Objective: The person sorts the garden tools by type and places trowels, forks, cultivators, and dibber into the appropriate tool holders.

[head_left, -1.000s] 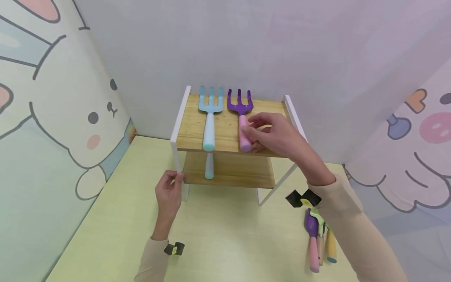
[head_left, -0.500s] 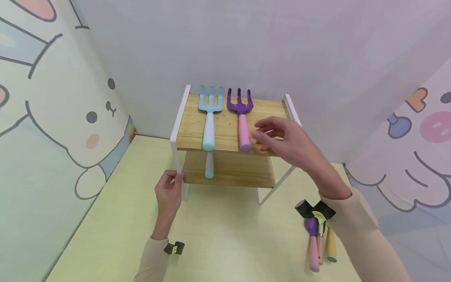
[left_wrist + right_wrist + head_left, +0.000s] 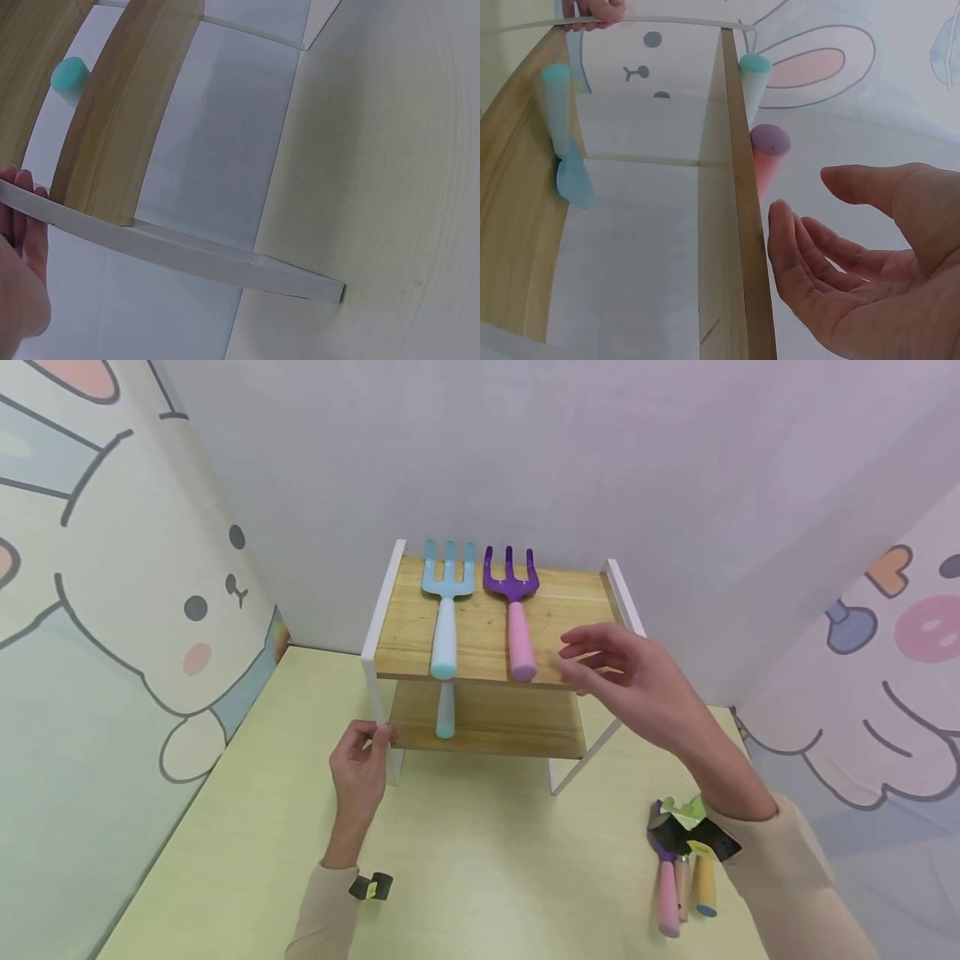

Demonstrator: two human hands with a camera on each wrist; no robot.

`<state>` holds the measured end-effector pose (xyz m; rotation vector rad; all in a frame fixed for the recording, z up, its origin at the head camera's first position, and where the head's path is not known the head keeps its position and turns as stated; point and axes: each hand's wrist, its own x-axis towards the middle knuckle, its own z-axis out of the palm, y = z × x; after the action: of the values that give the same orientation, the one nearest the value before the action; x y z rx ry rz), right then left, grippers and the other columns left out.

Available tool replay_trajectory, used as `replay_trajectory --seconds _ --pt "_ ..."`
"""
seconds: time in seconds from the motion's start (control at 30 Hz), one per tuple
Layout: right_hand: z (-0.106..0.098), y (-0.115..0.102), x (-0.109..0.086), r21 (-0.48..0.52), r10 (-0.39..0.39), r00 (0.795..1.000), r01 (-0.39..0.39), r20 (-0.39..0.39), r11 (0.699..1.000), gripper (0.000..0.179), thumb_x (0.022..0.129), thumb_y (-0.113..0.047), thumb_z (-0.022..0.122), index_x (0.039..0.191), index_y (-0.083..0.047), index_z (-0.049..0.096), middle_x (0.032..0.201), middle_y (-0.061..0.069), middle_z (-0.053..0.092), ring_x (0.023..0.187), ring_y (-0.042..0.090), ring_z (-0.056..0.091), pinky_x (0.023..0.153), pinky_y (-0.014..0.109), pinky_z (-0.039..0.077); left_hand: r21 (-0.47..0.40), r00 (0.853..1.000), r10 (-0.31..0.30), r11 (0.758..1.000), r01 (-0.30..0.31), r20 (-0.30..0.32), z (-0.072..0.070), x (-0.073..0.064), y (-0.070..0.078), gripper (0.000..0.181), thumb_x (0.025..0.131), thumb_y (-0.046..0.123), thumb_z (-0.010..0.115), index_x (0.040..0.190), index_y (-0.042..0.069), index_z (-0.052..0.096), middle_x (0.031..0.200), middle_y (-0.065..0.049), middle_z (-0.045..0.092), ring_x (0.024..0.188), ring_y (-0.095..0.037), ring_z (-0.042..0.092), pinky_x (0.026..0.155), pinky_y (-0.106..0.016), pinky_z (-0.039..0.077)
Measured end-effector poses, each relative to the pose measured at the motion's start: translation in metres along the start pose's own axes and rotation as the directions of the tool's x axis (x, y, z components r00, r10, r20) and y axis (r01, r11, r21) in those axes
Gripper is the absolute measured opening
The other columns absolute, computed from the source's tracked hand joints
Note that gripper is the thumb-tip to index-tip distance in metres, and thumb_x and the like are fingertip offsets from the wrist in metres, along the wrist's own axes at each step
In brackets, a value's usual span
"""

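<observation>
A purple hand fork (image 3: 521,639) with a pink handle lies on the rack's upper wooden shelf, tines toward the wall. Beside it, to the left, is a light blue hand fork (image 3: 445,639). My right hand (image 3: 637,681) hovers at the shelf's front right, holding nothing, its thumb and fingers apart and loosely bent. My left hand (image 3: 362,768) pinches the white front-left post of the rack (image 3: 378,697), thumb in front and fingers on the post in the left wrist view. On the lower shelf lies a light blue trowel (image 3: 573,180); only its handle shows in the head view.
On the pale yellow table (image 3: 465,860), to the right, lie a purple trowel with a pink handle (image 3: 668,902), a wooden-handled tool (image 3: 682,889) and a yellow-handled tool (image 3: 706,885), partly covered by the right wrist's black camera (image 3: 693,837). Cartoon-printed cloth walls (image 3: 487,460) stand behind and on both sides.
My right hand has let go of the purple fork's pink handle and drawn back to the right and toward me. The fork stays on the shelf. My left hand keeps its hold on the post.
</observation>
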<state>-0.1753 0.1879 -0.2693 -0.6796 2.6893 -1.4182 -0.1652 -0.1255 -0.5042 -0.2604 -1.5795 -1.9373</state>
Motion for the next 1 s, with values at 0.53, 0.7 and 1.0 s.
replay_trajectory --seconds 0.53,0.7,1.0 --pt "0.004 0.027 -0.030 0.034 -0.111 0.992 0.113 -0.054 0.993 0.034 0.096 -0.001 0.071 0.129 -0.005 0.063 0.120 0.006 0.069 0.103 0.014 0.068 0.088 0.020 0.056 0.014 1.000 -0.008 1.000 0.008 -0.001 0.000 0.000 0.002 0.006 0.098 -0.016 0.057 0.094 -0.020 0.055 0.087 -0.004 0.065 0.084 -0.010 0.069 0.078 -0.020 0.059" --pt "0.008 0.040 -0.037 0.095 -0.157 0.987 0.159 -0.036 0.983 0.036 0.094 0.005 0.070 0.129 -0.002 0.063 0.121 0.005 0.067 0.103 0.016 0.068 0.088 0.022 0.057 0.027 1.000 -0.018 0.999 0.018 -0.004 -0.001 -0.001 0.001 0.009 0.098 -0.014 0.058 0.093 -0.021 0.054 0.088 -0.001 0.066 0.084 -0.010 0.069 0.078 -0.020 0.059" --pt "0.014 0.058 -0.051 0.117 -0.225 0.973 0.229 -0.049 0.966 0.044 0.090 0.014 0.070 0.131 0.001 0.061 0.120 0.008 0.066 0.105 0.017 0.067 0.092 0.023 0.056 0.028 1.000 -0.018 0.999 0.018 0.000 -0.001 -0.001 -0.001 0.011 0.099 -0.013 0.058 0.093 -0.020 0.054 0.088 0.002 0.066 0.084 -0.011 0.069 0.079 -0.020 0.059"
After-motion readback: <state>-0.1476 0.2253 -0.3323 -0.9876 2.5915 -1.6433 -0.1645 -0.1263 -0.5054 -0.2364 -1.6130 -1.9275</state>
